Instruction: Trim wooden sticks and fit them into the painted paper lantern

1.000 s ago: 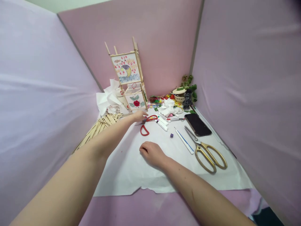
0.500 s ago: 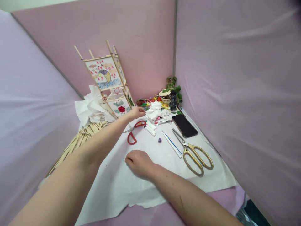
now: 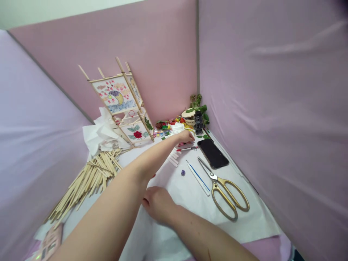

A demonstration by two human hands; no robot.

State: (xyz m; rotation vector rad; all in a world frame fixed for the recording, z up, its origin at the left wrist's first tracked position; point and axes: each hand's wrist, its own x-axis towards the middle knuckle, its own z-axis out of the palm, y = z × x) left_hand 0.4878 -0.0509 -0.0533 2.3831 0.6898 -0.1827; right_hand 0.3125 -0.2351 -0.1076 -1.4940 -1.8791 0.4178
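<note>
My left hand point(image 3: 187, 136) is stretched far forward with its fingers curled down, beside the crumpled white tissue point(image 3: 178, 128) and just above a red-tipped slim tool point(image 3: 187, 149). Whatever its fingertips hold is hidden. Closer in, my right hand point(image 3: 158, 203) rests curled on the white sheet point(image 3: 174, 185); I cannot make out anything inside it. White pens point(image 3: 174, 158) lie below my left wrist. My left forearm covers most of the red-handled scissors. A small purple bead-like piece point(image 3: 183, 173) lies right of my hands.
Gold-handled scissors point(image 3: 227, 195), a blue-and-white pen point(image 3: 199, 178) and a black phone point(image 3: 213, 153) lie at right. A painted stick-frame lantern point(image 3: 117, 95) stands at back left, with a pile of wooden sticks point(image 3: 84, 177) before it. A dark bottle-like object point(image 3: 198, 121) stands in the back corner.
My left hand has moved right, from beside the lantern to the tissue's right side, and its forearm now covers the red scissors. My right hand stays closed on the sheet. The view has shifted slightly.
</note>
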